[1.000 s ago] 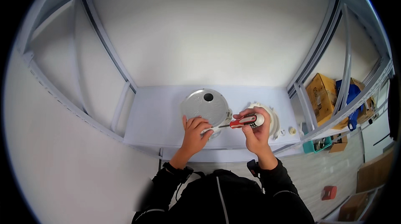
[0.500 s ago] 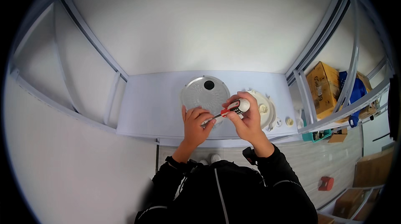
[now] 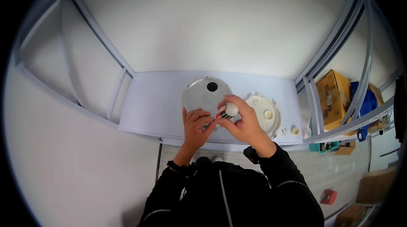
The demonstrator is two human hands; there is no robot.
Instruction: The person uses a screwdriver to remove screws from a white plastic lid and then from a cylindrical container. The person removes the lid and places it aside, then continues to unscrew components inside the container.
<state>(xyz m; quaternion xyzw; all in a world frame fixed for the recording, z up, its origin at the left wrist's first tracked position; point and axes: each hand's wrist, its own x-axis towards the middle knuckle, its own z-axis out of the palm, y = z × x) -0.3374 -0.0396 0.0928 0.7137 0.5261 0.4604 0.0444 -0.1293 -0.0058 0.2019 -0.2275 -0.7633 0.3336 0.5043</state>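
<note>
My right hand (image 3: 242, 122) grips a screwdriver (image 3: 228, 111) with a red and black handle and a white rounded end, held upright over the near edge of a round grey perforated disc (image 3: 206, 95) with a dark hole. My left hand (image 3: 196, 126) rests at the disc's near rim, fingertips at the screwdriver's lower end, which is hidden between the hands. A round white plastic housing (image 3: 263, 112) lies just right of my right hand on the white table (image 3: 157, 104).
Two small white round parts (image 3: 294, 131) lie at the table's right end. Grey metal frame posts (image 3: 316, 104) stand on both sides. Cardboard boxes (image 3: 333, 98) and blue items sit on the floor at right, and a red object (image 3: 328, 196) lies lower right.
The screwdriver has swung from lying across between the hands to standing upright, and both hands have moved closer together over the disc's near edge.
</note>
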